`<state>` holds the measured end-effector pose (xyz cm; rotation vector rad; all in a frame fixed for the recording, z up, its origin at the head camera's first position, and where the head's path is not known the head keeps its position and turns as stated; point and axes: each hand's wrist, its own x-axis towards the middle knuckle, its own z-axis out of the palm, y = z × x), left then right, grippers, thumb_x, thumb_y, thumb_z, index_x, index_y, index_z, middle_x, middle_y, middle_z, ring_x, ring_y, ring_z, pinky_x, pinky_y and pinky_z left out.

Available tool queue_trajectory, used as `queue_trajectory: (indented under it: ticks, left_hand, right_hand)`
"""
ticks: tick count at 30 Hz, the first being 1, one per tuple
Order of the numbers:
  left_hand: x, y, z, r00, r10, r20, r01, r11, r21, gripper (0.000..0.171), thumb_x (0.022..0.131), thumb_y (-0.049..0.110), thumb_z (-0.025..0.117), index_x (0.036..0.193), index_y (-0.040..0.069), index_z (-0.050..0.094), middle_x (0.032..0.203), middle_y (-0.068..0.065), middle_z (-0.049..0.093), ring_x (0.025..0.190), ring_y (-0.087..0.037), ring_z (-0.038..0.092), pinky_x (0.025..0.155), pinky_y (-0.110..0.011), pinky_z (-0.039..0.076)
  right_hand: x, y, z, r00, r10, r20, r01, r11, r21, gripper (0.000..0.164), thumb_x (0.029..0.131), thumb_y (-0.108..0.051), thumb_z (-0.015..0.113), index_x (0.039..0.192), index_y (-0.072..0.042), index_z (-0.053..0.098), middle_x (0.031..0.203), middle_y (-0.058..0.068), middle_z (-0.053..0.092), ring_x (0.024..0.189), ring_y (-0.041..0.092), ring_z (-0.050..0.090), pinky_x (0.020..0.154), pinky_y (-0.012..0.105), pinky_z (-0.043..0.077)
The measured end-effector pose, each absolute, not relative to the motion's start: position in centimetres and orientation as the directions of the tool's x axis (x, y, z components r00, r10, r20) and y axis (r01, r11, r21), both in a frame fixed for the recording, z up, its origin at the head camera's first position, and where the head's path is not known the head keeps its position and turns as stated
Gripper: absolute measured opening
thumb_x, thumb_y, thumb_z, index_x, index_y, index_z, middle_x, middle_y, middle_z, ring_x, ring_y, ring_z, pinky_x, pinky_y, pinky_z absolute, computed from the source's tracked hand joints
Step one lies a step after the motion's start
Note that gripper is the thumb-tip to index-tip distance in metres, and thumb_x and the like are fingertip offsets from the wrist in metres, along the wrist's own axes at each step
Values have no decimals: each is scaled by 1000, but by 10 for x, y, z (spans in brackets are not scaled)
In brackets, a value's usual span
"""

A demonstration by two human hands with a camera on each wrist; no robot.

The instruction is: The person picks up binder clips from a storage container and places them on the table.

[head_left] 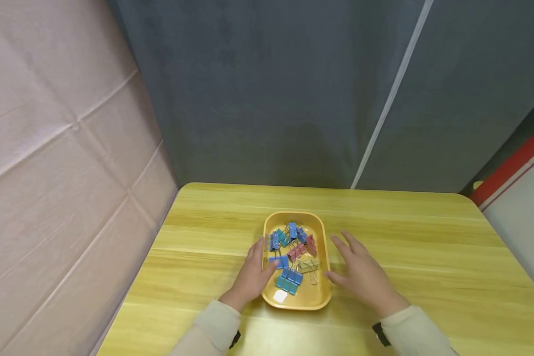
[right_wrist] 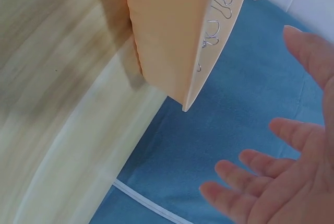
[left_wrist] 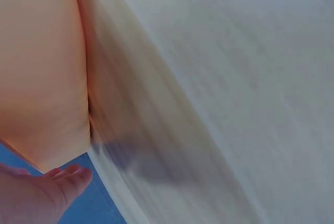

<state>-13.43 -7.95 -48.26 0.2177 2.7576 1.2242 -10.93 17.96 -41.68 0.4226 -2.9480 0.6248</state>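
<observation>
From my end I've got one yellow tray [head_left: 318,298] flat on the wood-look table [head_left: 196,242], about mid-width, between my two hands. Binder clips [head_left: 292,276] lie loose in it: blue ones mostly toward the left and the far end, teal clips [head_left: 287,285] among them, two red clips [head_left: 311,245] right of middle, a yellow clip [head_left: 308,266] near the right wall. Some wire handles stick up.

My left hand [head_left: 249,277] is at the tray's left wall, fingers extended along the outside, thumb spread over the rim; can't tell if it touches. My right hand [head_left: 365,277] is opened out on the other side, fingers apart, holding nothing. Its thumb tip overlaps the right rim in the head view, but the right wrist view shows a gap.

Pale sleeves [head_left: 215,324] on both arms, dark band [head_left: 380,334] at the right wrist. Dark grey panel [head_left: 249,99] behind the table with a white strip [head_left: 393,91], creased pale sheet [head_left: 49,148] on the left.
</observation>
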Motion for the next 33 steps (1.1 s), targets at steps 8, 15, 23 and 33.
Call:
queue_trajectory:
  ticks: [8,15,23,33]
  left_hand:
    - [-136,-78,-487,-983,184,-19,108,654,749,71,90,41,49,145,20,9,147,-10,18,125,-36,33,100,-52,30]
    - [-136,-77,-488,-983,184,-22,105,650,752,72,90,39,50,145,20,8,147,-12,19,125,-37,34,100,-53,30]
    - [-136,-77,-489,-982,189,-27,104,646,756,72,90,40,48,145,20,8,146,-13,19,124,-38,34,99,-53,30]
    - [-135,-77,-489,-982,184,-43,85,636,767,73,89,41,49,145,23,7,146,-13,20,123,-39,36,98,-54,31]
  right_hand:
    - [-114,175,-414,-952,-276,135,-307,871,-383,85,68,-41,74,138,-13,35,143,19,26,124,41,33,93,54,38]
    - [-121,170,-416,-928,-336,162,-372,866,-334,84,66,-41,76,135,-12,40,140,18,32,122,38,36,93,51,39]
    - [-126,160,-410,-907,-385,170,-420,852,-312,80,63,-36,79,132,-13,45,136,16,37,120,36,40,92,50,41]
    - [-131,149,-412,-864,-479,154,-503,814,-291,76,64,-32,78,131,-15,46,134,14,41,118,33,43,93,47,42]
